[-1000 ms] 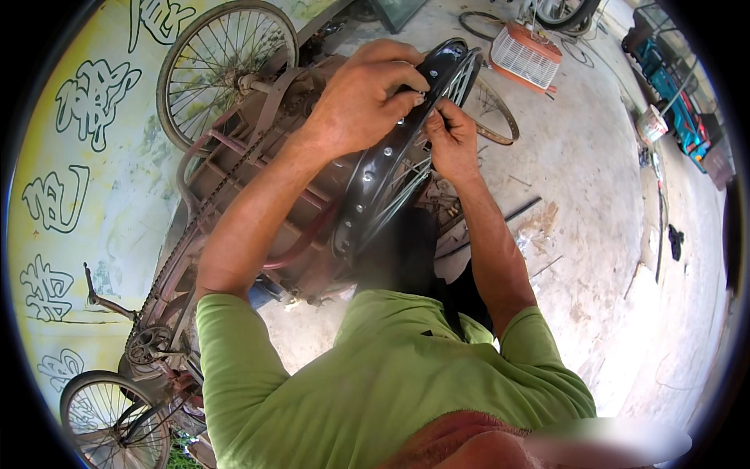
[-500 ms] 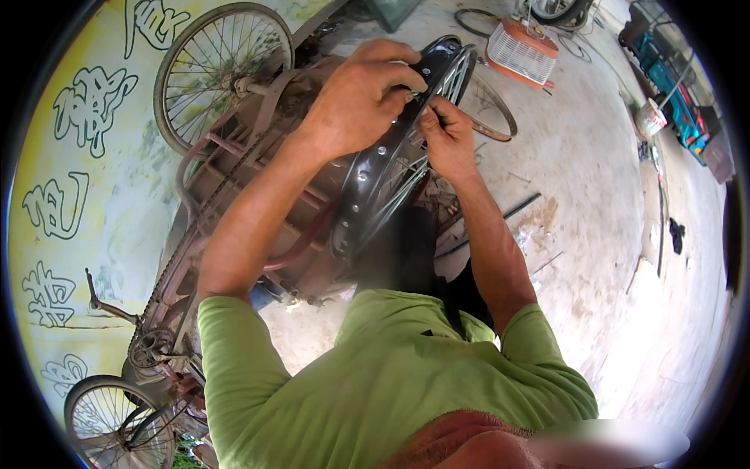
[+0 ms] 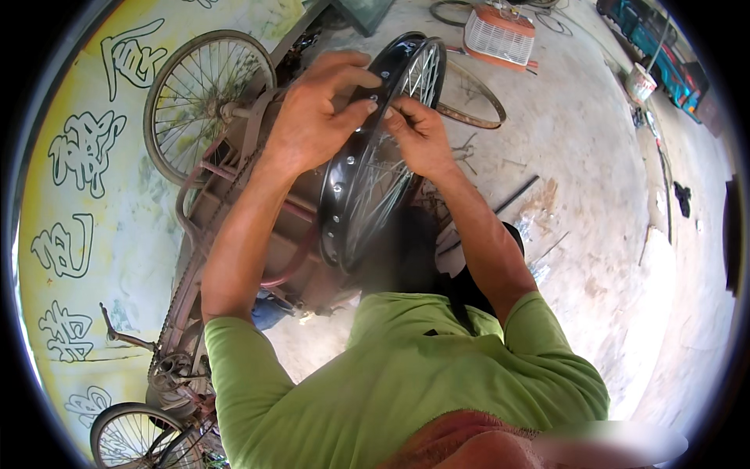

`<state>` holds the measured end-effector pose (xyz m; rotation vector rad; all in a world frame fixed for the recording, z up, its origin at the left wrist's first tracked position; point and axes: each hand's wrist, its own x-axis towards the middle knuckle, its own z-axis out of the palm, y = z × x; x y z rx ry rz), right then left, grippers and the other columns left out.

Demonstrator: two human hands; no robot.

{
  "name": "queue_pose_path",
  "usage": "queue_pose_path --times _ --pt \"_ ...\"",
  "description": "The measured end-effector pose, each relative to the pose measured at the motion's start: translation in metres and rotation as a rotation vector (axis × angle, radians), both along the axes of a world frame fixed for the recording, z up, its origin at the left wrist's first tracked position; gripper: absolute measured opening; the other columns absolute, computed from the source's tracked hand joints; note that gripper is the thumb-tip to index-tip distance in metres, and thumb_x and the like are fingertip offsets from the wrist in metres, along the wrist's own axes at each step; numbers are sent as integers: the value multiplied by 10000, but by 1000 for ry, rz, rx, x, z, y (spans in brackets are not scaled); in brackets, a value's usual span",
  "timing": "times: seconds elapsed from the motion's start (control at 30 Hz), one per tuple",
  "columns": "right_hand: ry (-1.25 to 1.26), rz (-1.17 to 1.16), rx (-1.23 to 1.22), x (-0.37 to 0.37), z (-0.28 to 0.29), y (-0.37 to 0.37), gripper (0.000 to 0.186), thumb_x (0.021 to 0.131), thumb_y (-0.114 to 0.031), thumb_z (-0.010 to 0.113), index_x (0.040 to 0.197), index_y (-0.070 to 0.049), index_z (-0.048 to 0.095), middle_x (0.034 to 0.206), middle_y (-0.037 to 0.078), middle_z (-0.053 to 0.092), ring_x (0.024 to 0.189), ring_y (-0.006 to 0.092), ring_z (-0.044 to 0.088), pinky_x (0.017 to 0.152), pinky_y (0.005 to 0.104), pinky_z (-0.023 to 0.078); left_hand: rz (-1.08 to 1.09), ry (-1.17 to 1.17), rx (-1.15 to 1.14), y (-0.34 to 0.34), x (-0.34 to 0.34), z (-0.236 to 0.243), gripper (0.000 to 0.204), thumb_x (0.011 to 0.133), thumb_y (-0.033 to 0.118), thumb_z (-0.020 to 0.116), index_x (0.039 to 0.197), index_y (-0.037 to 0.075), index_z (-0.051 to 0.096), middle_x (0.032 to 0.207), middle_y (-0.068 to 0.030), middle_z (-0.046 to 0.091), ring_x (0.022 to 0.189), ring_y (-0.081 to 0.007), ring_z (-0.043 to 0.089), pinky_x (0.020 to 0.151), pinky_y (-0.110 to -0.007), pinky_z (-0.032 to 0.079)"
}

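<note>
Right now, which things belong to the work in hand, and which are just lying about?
In hand:
black spoked wheel rim, gripped by the left hand
right hand, fingers pinching at the rim

Lying about:
rusty tricycle frame
loose metal hoop
orange basket
white bucket

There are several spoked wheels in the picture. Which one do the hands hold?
The black wheel rim at the centre, gripped by the left hand and right hand. The rusty wheel behind and the lower-left wheel are untouched.
</note>
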<state>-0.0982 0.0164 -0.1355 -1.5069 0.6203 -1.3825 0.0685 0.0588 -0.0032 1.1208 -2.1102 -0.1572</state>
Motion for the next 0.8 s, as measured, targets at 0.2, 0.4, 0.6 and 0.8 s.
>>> queue_pose_path --times 0.2,0.4,0.6,0.8 --pt "24 -13 -45 2 -2 -2 263 1023 -258 648 1035 2 682 847 23 674 806 98 598 748 280 506 -49 29 42 -3 -1 -1 227 811 20 721 1037 40 716 1270 -127 646 1188 -310 622 994 -384 497" --pt "-1 -24 -5 2 4 2 258 983 -259 690 981 -2 696 681 56 575 654 116 496 600 329 440 12 22 89 -2 -1 -6 282 839 -82 661 1093 34 702 1350 -110 607 1279 -262 571 1049 -353 458" --pt "6 -7 -51 -1 2 1 246 980 -270 684 977 -24 701 658 77 564 622 144 501 587 349 442 29 190 212 8 -17 0 252 835 -88 654 1044 42 709 1335 -118 615 1245 -273 589 1015 -361 475" --pt "22 -35 -51 0 -1 -2 305 974 -320 678 971 -15 694 652 115 570 602 185 516 591 365 451 -42 19 62 -8 3 -11 260 832 -71 679 1062 49 704 1337 -128 604 1216 -258 602 985 -347 495"
